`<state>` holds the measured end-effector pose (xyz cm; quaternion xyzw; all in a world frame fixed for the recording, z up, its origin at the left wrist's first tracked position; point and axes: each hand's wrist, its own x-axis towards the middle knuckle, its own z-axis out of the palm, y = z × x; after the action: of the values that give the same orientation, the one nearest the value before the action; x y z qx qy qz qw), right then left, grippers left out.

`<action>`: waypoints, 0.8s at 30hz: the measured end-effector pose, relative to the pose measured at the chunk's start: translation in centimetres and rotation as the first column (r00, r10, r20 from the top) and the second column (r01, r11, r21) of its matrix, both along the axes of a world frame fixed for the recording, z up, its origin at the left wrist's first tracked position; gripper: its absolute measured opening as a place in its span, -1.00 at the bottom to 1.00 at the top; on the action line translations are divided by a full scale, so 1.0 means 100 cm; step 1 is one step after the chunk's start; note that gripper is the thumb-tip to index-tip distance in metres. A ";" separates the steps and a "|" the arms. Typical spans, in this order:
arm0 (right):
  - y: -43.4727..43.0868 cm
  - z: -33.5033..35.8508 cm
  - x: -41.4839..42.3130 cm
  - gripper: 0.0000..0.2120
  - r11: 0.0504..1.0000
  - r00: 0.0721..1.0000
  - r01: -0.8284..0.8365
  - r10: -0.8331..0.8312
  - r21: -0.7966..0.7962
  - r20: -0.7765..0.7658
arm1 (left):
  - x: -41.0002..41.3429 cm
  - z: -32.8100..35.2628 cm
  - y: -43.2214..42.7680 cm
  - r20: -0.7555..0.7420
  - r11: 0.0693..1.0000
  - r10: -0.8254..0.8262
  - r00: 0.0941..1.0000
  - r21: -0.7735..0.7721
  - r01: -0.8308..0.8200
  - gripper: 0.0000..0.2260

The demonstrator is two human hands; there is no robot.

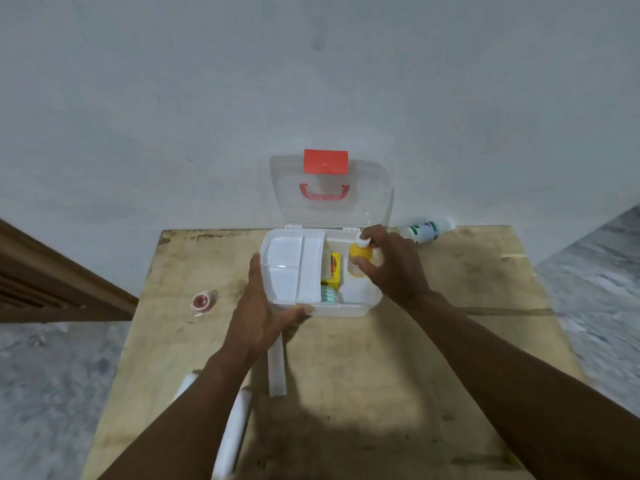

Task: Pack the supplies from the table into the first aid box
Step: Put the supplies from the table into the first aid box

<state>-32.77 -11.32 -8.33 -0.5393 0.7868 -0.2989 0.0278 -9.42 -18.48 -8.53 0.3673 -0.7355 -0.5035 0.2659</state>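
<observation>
Pinching round yellow plastic bottle (359, 257) with just fingertips of right hand (394, 268) over clear plastic first aid box (346, 310), risking slipping and toppling.

Translucent glossy plastic box (349, 308) on a scuffed, matt plywood table (363, 375).

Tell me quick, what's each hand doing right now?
Left hand: open, pressed against the first aid box.
Right hand: gripping the yellow bottle.
</observation>
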 end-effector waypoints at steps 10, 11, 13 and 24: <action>-0.009 -0.002 -0.005 -0.73 0.998 0.999 0.031 -0.032 0.053 0.006 | -0.004 0.001 0.003 0.028 0.999 0.032 0.999 0.009 -0.032 -0.19; -0.009 -0.001 -0.004 -0.73 0.998 1.000 0.029 -0.029 0.054 0.011 | -0.004 0.001 0.003 0.026 1.000 0.030 0.999 0.009 -0.030 -0.19; -0.010 0.000 -0.004 -0.72 0.998 1.000 0.023 -0.024 0.061 0.019 | -0.003 0.000 0.002 0.023 1.000 0.024 0.999 0.010 -0.024 -0.18; -0.004 0.010 0.007 -0.73 0.992 0.998 0.061 -0.060 0.108 -0.017 | 0.000 -0.016 -0.005 0.043 0.999 0.038 0.998 -0.008 -0.038 -0.22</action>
<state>-32.11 -11.68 -7.28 -0.5149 0.8180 -0.2528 0.0425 -9.46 -18.93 -10.18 0.3912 -0.7356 -0.4877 0.2607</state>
